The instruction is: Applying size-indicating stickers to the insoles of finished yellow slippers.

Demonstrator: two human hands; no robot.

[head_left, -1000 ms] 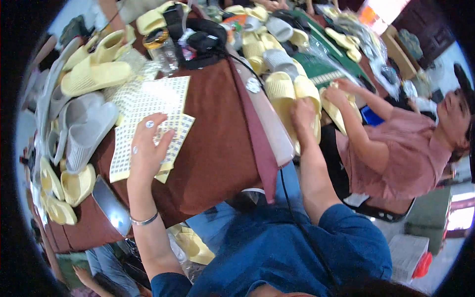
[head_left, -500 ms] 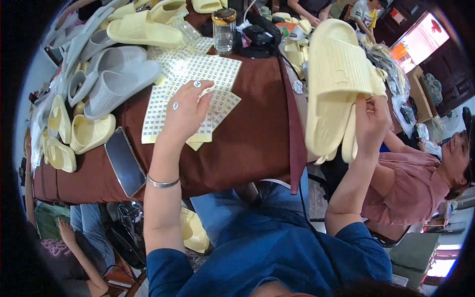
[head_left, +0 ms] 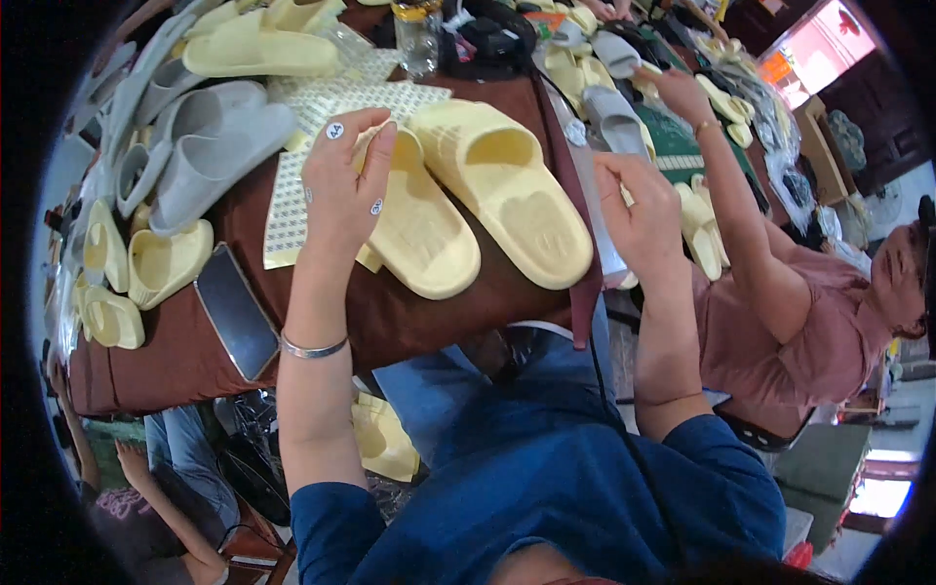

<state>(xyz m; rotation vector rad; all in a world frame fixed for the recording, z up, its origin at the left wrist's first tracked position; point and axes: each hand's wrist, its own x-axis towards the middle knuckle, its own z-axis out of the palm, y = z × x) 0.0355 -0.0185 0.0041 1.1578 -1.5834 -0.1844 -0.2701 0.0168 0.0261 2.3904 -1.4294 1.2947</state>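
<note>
Left grip (head_left: 341,195), closure indeterminate, bearing round white adhesive stickers (head_left: 335,131) that brushing could dislodge; right grip (head_left: 643,213), loosely parted, empty; pale-yellow ribbed foam slippers (head_left: 531,214) between

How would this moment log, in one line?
left hand: by yellow slippers, touch unclear | right hand: loosely curled, right of slippers | slippers: on brown cloth | phone: on cloth

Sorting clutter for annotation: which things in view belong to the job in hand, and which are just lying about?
Likely in the job:
yellow slides between the left hand and right hand
round stickers on the left hand
printed label sheets beside the slides

Apparently lying about:
dark-screened phone
lidded clear jar
gray slides at left
</note>
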